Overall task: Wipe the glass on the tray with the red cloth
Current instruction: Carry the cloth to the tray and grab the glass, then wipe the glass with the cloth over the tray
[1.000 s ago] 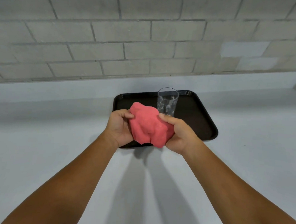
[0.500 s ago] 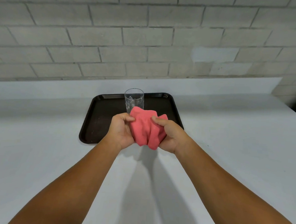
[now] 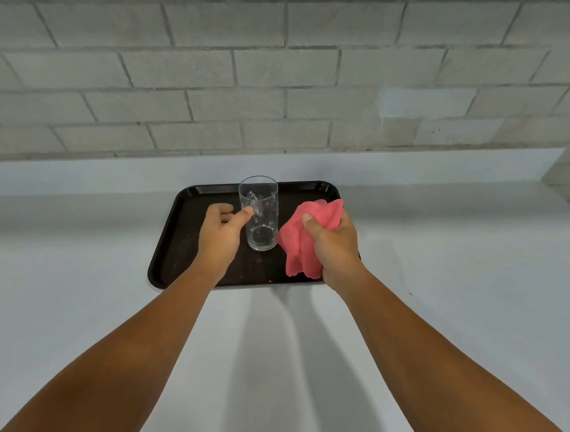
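Note:
A clear drinking glass (image 3: 260,211) stands upright on a black tray (image 3: 176,240) near the tray's middle. My left hand (image 3: 221,234) is just left of the glass, thumb tip at its side and fingers loosely curved, not closed round it. My right hand (image 3: 333,243) grips the bunched red cloth (image 3: 300,246) to the right of the glass. The cloth hangs down over the tray's right part, close to the glass.
The tray lies on a white counter (image 3: 439,273) that runs to a grey brick wall (image 3: 284,83) behind. The counter's right end shows at the far right.
My left hand let go of the cloth and moved left to the glass. My right hand carried the cloth to the right of the glass.

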A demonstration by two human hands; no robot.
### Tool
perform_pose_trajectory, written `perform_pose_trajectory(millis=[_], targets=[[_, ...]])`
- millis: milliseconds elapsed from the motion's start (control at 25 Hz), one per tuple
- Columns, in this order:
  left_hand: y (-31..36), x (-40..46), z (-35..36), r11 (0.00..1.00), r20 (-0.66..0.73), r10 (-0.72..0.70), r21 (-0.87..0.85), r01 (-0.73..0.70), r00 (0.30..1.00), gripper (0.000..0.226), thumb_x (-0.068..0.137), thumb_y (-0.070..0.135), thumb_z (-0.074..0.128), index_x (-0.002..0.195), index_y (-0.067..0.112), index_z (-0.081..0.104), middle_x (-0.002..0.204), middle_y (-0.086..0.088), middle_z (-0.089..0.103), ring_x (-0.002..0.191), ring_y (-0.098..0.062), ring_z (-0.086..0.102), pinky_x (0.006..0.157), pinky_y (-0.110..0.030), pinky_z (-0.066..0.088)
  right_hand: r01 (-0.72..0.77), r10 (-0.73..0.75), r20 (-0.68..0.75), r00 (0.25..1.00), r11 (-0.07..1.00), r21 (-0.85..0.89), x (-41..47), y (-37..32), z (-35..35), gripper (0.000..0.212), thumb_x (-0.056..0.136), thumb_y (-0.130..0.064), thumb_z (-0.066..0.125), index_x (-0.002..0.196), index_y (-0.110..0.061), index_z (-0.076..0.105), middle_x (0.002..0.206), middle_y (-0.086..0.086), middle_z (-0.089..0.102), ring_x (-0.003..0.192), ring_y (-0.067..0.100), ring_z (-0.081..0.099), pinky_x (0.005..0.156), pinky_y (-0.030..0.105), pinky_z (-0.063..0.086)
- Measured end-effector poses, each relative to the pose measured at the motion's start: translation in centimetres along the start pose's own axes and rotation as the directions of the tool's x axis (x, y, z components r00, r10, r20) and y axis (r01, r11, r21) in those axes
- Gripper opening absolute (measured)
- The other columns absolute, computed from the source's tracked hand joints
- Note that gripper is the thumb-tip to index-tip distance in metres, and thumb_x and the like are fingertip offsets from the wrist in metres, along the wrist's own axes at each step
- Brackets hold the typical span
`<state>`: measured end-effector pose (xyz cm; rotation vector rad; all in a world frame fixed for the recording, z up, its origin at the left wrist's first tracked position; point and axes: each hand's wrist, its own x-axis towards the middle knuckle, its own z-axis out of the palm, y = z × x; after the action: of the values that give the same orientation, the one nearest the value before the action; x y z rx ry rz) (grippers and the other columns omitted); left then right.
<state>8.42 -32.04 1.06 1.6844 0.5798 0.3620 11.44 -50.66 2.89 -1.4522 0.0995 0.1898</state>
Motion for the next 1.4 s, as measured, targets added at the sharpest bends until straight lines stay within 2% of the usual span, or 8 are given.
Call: perform_pose_trajectory(millis=[120, 280, 480, 680, 840, 1120, 1280, 1400], targets=[[-0.6, 2.5, -0.2, 0.994, 0.139, 0.030, 0.097, -0.043, 0.990, 0.082, 0.086, 0.051, 0.070, 0.155, 0.024, 0.033, 0.157, -0.001, 0.042, 0.142, -0.022, 0.041, 0.108, -0.036, 0.040, 0.092, -0.093, -0.004, 0.996, 0.995, -0.032, 1.1, 0.4, 0.5, 0.033, 0.090, -0.023, 0.067, 0.115, -0.042, 0.054, 0.109, -0.011, 0.063, 0.099, 0.013, 0.064, 0.081, 0.035, 0.056], [-0.6, 4.4, -0.3, 0.992, 0.278, 0.045, 0.102, -0.076, 0.960, 0.105, 0.066, 0.069, 0.070, 0.155, 0.029, 0.031, 0.157, -0.003, 0.044, 0.145, -0.024, 0.040, 0.118, -0.051, 0.034, 0.097, -0.097, 0.048, 0.994, 0.995, 0.020, 2.8, 0.7, 1.7, 0.034, 0.096, -0.022, 0.060, 0.123, -0.043, 0.061, 0.116, -0.014, 0.065, 0.103, 0.009, 0.063, 0.083, 0.030, 0.056], [-1.2, 5.8, -0.3, 0.978, 0.398, 0.141, 0.086, -0.190, 0.906, 0.100, 0.063, 0.062, 0.077, 0.151, 0.038, 0.036, 0.147, 0.009, 0.053, 0.138, -0.013, 0.047, 0.115, -0.041, 0.040, 0.066, -0.066, 0.058, 0.996, 0.998, -0.007, 4.5, 1.8, 3.2, 0.034, 0.099, -0.021, 0.056, 0.127, -0.040, 0.060, 0.121, -0.009, 0.065, 0.107, 0.012, 0.064, 0.088, 0.032, 0.055], [-1.7, 7.1, 0.1, 0.985, 0.459, 0.116, 0.057, -0.160, 0.881, 0.098, 0.062, 0.063, 0.075, 0.149, 0.035, 0.040, 0.144, 0.002, 0.055, 0.136, -0.019, 0.051, 0.114, -0.042, 0.042, 0.056, -0.055, 0.025, 0.998, 0.998, -0.005, 5.3, 2.4, 3.8, 0.031, 0.094, -0.028, 0.064, 0.122, -0.041, 0.063, 0.111, -0.012, 0.069, 0.096, 0.008, 0.068, 0.074, 0.022, 0.055], [-2.4, 7.7, 0.6, 0.991, 0.494, 0.123, -0.007, -0.137, 0.861, 0.079, 0.069, 0.057, 0.073, 0.138, 0.028, 0.048, 0.131, -0.002, 0.064, 0.123, -0.017, 0.062, 0.109, -0.045, 0.048, 0.080, -0.080, 0.057, 0.995, 0.997, -0.011, 6.0, 2.8, 4.3, 0.034, 0.088, -0.033, 0.071, 0.121, -0.036, 0.065, 0.107, -0.013, 0.072, 0.095, 0.004, 0.069, 0.082, 0.026, 0.055], [-2.0, 8.1, 1.4, 0.993, 0.488, 0.116, -0.058, -0.101, 0.865, 0.065, 0.081, 0.045, 0.067, 0.137, 0.019, 0.047, 0.124, 0.000, 0.065, 0.108, -0.003, 0.067, 0.093, -0.024, 0.054, 0.169, -0.148, 0.203, 0.968, 0.981, -0.091, 6.4, 3.3, 5.1, 0.049, 0.093, -0.026, 0.065, 0.139, -0.034, 0.051, 0.132, -0.013, 0.060, 0.117, 0.001, 0.058, 0.094, 0.020, 0.050], [-1.2, 8.2, 1.9, 0.993, 0.469, 0.096, -0.111, -0.050, 0.878, 0.069, 0.083, 0.057, 0.062, 0.138, 0.018, 0.047, 0.133, -0.007, 0.065, 0.122, -0.017, 0.063, 0.103, -0.037, 0.050, 0.195, -0.151, 0.276, 0.949, 0.971, -0.141, 5.9, 3.2, 5.9, 0.047, 0.096, -0.020, 0.060, 0.125, -0.055, 0.049, 0.118, -0.037, 0.060, 0.115, -0.012, 0.054, 0.086, 0.008, 0.046], [-0.7, 8.0, 2.0, 0.994, 0.443, 0.039, -0.110, 0.011, 0.895, 0.070, 0.076, 0.071, 0.060, 0.129, 0.026, 0.051, 0.128, -0.005, 0.065, 0.119, -0.019, 0.065, 0.105, -0.047, 0.050, 0.179, -0.140, 0.261, 0.955, 0.975, -0.131, 6.3, 3.5, 6.1, 0.047, 0.096, -0.022, 0.060, 0.131, -0.052, 0.049, 0.131, -0.023, 0.058, 0.120, -0.005, 0.054, 0.091, 0.013, 0.047]])
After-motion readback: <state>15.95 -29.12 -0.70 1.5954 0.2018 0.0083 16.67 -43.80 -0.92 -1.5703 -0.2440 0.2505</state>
